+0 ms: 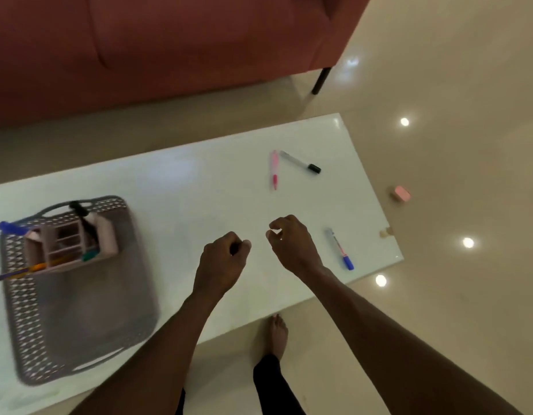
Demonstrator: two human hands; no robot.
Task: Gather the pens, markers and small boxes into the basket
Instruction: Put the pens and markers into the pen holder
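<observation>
Above the near edge of the white worktop (181, 187), your two bare hands hover side by side, neither touching the surface. Your left hand (221, 262) is clenched into a loose fist with nothing visible inside it. Your right hand (292, 244) has its fingers curled with thumb and forefinger close together; no object shows in its grip.

Toward the left end of the worktop stands the grey perforated basket (79, 310). Inside it, at its far side, sits a pink compartmented organiser (70, 244) with several pens; a blue-capped pen (8, 227) and an orange pen (28, 269) stick out over the basket's left rim.

Toward the far right corner lie a pink pen (274, 170) and a black-capped marker (301, 162), their far ends nearly meeting. Near the right edge, just beside your right hand, lies a blue-capped marker (340, 249). On the floor beyond the right edge rests a small pink box (400, 194).
</observation>
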